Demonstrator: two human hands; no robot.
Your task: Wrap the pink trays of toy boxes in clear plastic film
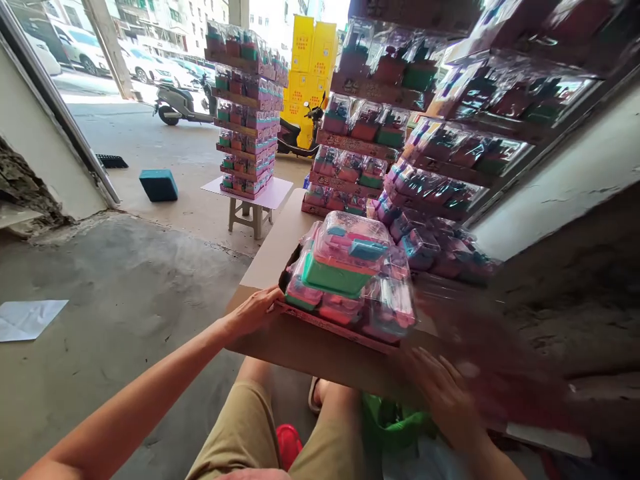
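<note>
A shallow pink cardboard tray (340, 328) sits tilted on the cardboard-covered table in front of me, packed with small plastic boxes under clear covers. On top of these lies a green box with a clear lid (336, 275), showing pink and blue parts inside. My left hand (256, 310) grips the tray's near left corner, its fingers closed on the edge. By the near right corner is my right hand (440, 383), slightly blurred, with fingers stretched out; whether it touches the tray I cannot tell.
Tall stacks of similar trays (355, 133) stand behind and to the right; another stack (250, 120) rests on a stool (253, 217). A teal block (159, 185) and white paper (31, 320) lie on the floor. A green bag (395, 420) is below the table.
</note>
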